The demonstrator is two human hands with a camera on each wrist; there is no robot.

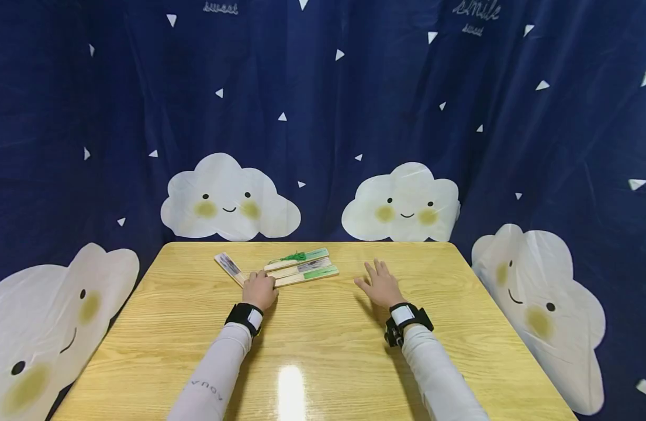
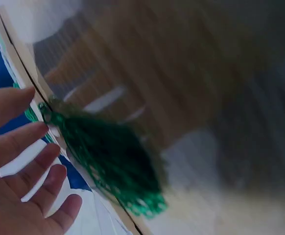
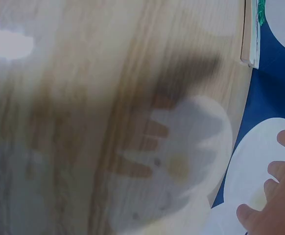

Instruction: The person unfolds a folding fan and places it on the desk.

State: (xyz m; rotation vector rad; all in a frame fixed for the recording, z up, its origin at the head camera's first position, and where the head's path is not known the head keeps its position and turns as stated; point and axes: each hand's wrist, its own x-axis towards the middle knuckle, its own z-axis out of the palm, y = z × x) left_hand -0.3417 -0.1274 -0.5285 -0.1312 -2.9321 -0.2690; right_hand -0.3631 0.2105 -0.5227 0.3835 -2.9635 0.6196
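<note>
Folded fans with wooden ribs lie near the far side of the table. One fan (image 1: 229, 266) slants toward the left, its lower end partly covered by my left hand (image 1: 260, 290). Beside that hand, to its right, are three more: a green-printed fan (image 1: 316, 273) nearest, a grey-printed fan (image 1: 313, 265) behind it, and a green fan (image 1: 314, 254) farthest. A green tassel (image 1: 295, 256) lies on the farthest one. In the left wrist view the thumb and spread fingers are at a fan's edge, by a large green tassel (image 2: 110, 161). My right hand (image 1: 382, 285) hovers with spread fingers, apart from the fans.
The fans lie on a glossy wooden table (image 1: 323, 333), which mirrors the hands in both wrist views. Behind and beside it hangs a dark blue curtain (image 1: 323, 117) with clouds and white triangles. Each wrist carries a black strap.
</note>
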